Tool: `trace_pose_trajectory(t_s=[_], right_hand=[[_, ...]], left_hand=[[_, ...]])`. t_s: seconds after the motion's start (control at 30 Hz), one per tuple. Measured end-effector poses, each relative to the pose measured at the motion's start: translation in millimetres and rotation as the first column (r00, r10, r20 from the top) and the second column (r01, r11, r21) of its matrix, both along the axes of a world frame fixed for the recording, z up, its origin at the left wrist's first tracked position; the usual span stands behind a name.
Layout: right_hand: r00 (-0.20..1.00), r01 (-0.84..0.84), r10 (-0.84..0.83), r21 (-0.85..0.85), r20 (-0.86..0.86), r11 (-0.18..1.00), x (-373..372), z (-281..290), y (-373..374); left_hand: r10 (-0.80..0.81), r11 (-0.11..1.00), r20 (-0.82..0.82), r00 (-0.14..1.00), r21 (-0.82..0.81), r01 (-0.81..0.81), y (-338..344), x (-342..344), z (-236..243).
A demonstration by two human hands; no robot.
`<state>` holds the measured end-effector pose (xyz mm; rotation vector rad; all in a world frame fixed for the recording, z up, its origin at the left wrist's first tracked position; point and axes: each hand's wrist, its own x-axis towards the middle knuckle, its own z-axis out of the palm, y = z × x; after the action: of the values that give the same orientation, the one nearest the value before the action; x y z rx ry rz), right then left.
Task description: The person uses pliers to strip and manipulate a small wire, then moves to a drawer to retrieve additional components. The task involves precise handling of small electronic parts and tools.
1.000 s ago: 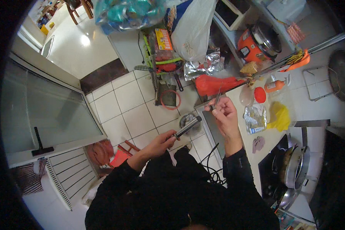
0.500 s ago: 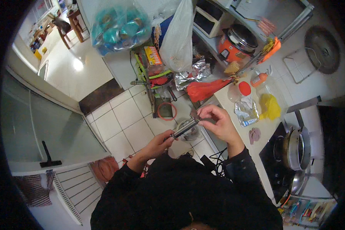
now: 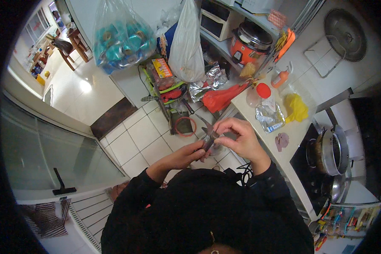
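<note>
The left hand [image 3: 187,155] is closed around a dark tube [image 3: 208,144] and the right hand [image 3: 238,137] seems to pinch a thin pointed piece [image 3: 204,121] against it, above the tiled floor [image 3: 142,128] beside the counter [image 3: 298,132]. The step appears to be two-handed handling; the next move calls for steady, careful fingertips.

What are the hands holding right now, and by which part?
The left hand grips the lower part of a dark cylindrical tool; the right hand pinches at its upper end, beside pointed pieces. Whether these are joined cannot be told.
</note>
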<state>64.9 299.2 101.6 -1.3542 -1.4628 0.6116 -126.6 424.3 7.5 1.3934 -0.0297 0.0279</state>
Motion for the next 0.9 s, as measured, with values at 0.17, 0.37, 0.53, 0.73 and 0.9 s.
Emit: trace_pose_trajectory(t_s=[0.17,0.37,0.53,0.73,0.9], right_hand=[[0.994,0.065,-0.07,0.056,0.089,0.996,6,8,-6],[0.987,0.149,-0.148,0.026,-0.058,0.988,9,14,-15],[0.991,0.085,-0.091,0.062,0.1,0.994,14,11,-18],[0.984,0.087,-0.102,0.111,0.143,0.99,21,10,-23],[0.995,0.064,-0.068,0.057,0.075,0.996,30,10,-23]], left_hand=[[-0.059,0.989,0.094,0.994,-0.128,0.071,-13,23,12],[-0.019,0.978,0.098,0.995,-0.206,0.039,-20,48,20],[0.095,0.911,0.021,0.995,-0.404,-0.078,-27,60,25],[0.071,0.827,-0.001,0.997,-0.559,-0.06,-35,63,35],[0.069,0.908,0.007,0.998,-0.415,-0.059,-30,68,39]])
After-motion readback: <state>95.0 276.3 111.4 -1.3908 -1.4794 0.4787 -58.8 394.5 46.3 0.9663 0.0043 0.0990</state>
